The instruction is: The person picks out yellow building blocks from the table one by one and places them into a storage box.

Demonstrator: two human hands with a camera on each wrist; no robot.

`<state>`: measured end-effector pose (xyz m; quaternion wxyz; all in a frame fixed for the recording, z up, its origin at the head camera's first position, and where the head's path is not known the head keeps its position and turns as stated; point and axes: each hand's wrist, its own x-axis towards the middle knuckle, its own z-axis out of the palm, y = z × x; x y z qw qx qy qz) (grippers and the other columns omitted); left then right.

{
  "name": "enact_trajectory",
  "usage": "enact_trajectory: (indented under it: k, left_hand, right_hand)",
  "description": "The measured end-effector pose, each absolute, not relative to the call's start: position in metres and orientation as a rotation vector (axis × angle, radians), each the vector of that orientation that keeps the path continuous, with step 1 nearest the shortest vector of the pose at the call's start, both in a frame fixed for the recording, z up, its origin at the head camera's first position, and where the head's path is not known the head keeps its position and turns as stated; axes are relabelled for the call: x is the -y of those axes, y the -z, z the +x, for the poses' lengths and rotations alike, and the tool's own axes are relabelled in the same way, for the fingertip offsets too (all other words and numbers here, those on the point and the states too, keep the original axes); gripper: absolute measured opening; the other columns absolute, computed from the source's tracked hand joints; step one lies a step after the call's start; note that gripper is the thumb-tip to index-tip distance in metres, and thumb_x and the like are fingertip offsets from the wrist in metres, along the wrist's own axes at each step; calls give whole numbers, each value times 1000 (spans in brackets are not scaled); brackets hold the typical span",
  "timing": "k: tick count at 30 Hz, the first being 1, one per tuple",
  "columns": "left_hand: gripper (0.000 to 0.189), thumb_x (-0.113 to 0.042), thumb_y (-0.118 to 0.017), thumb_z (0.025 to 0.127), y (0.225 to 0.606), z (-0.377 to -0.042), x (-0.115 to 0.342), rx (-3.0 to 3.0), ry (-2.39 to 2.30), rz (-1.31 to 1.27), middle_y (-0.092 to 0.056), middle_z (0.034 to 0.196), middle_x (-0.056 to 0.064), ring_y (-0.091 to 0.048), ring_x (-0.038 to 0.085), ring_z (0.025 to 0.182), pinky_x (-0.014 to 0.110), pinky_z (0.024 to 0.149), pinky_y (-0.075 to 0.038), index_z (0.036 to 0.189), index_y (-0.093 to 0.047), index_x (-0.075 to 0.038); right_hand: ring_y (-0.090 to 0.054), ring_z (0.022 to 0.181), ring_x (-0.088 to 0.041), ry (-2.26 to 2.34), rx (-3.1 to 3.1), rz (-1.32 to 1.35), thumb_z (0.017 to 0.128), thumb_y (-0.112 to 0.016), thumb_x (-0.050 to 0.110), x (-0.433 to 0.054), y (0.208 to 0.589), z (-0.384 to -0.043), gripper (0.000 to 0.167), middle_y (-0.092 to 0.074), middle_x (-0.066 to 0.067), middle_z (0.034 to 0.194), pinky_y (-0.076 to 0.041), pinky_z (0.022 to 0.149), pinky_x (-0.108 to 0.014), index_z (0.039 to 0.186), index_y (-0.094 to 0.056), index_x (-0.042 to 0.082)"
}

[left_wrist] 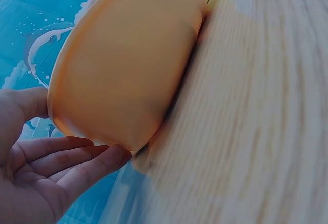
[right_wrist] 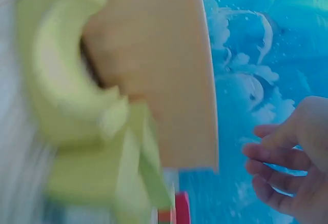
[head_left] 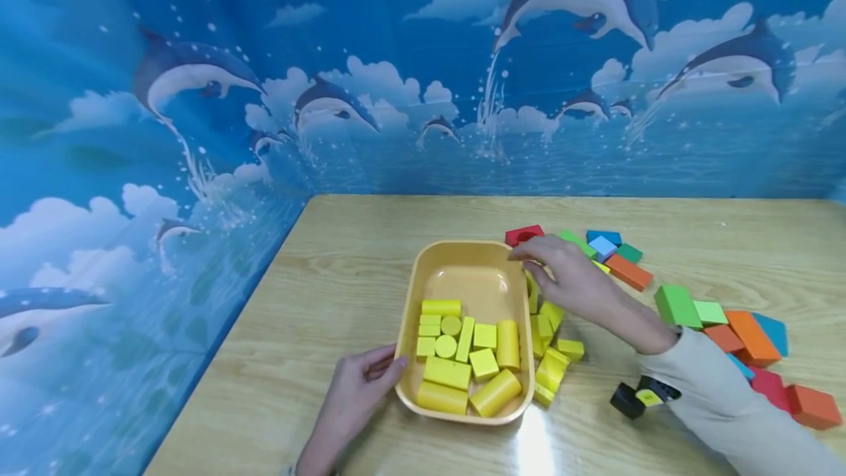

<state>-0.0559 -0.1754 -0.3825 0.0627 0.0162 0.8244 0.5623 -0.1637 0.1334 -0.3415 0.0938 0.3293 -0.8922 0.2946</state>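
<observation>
A light orange plastic tray (head_left: 463, 281) stands on the table, its near part filled with several yellow blocks (head_left: 446, 372), among them cylinders, cubes and bars. My left hand (head_left: 360, 391) grips the tray's near left corner. In the left wrist view its thumb is at the rim, with the fingers against the outer wall (left_wrist: 128, 65). Over the far right corner is my right hand (head_left: 571, 274), fingers loosely bent and nothing between them. The right wrist view shows it apart from the tray wall (right_wrist: 169, 70). More yellow blocks (head_left: 551, 369) lie along the tray's right side, including an arch-shaped one (right_wrist: 56, 65).
Loose blocks in other colours lie right of the tray: a red block (head_left: 523, 234), an orange block (head_left: 628, 272), a green block (head_left: 677, 305) and several more. A black wrist device (head_left: 651, 394) is at the right sleeve. A dolphin-print backdrop (head_left: 410, 94) borders the table.
</observation>
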Motion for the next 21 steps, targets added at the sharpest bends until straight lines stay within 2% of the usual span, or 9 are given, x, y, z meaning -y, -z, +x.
enact_trajectory:
  k: [3, 7, 10, 11, 14, 16, 18, 21]
  left_hand:
    - [44, -22, -67, 92, 382, -56, 176, -2488, -1703, 45, -64, 112, 29, -68, 33, 99, 27, 80, -59, 119, -59, 12]
    - [43, -22, -66, 92, 382, -55, 176, -2487, -1707, 45, -64, 112, 29, -68, 33, 99, 27, 80, -59, 119, -59, 11]
    - [43, -22, -66, 92, 382, -56, 175, -2501, -1698, 48, -65, 112, 29, -68, 32, 98, 27, 80, -59, 119, -60, 11]
    - [43, -22, -66, 92, 382, -56, 175, -2502, -1701, 50, -65, 112, 29, -68, 32, 98, 27, 80, -59, 119, -60, 11]
    - [42, -21, -66, 92, 382, -57, 176, -2510, -1706, 61, -65, 111, 29, -68, 33, 98, 27, 79, -59, 118, -60, 12]
    - [41, -20, -66, 92, 383, -57, 176, -2509, -1717, 70, -65, 109, 29, -68, 33, 97, 27, 79, -59, 117, -61, 12]
    - [40, -20, -66, 93, 384, -57, 177, -2510, -1722, 81, -66, 108, 29, -69, 33, 96, 27, 78, -59, 116, -61, 12]
    - [41, -21, -66, 93, 385, -57, 177, -2514, -1721, 92, -66, 107, 29, -69, 33, 95, 27, 78, -59, 116, -61, 13]
  right_hand:
    - [-63, 93, -21, -767, 2631, 990, 82, -69, -8, -156, 345, -147, 26, -68, -2, 99, -59, 75, -39, 102, -70, 9]
    - [-61, 94, -17, -636, 2567, 1219, 78, -72, -7, -180, 362, -125, 33, -66, 5, 102, -59, 75, -37, 101, -70, 15]
    - [-58, 102, -19, -554, 2502, 1348, 97, -56, 11, -192, 377, -112, 18, -64, 4, 110, -57, 79, -41, 107, -68, 19]
    - [-57, 106, -20, -533, 2493, 1364, 102, -45, 16, -195, 381, -109, 25, -63, 3, 114, -56, 81, -43, 110, -68, 21]
    - [-54, 114, -22, -508, 2517, 1354, 103, -42, 20, -200, 387, -102, 28, -60, 2, 123, -52, 85, -47, 120, -64, 23]
    - [-52, 116, -22, -496, 2544, 1343, 95, -60, 15, -199, 388, -99, 32, -59, 3, 126, -51, 87, -48, 125, -62, 25]
    - [-52, 116, -23, -494, 2570, 1350, 82, -73, 12, -197, 388, -98, 49, -59, 2, 127, -51, 88, -49, 128, -61, 25]
    - [-52, 113, -22, -477, 2606, 1344, 80, -77, 22, -192, 389, -98, 47, -60, 4, 123, -51, 87, -49, 125, -63, 27]
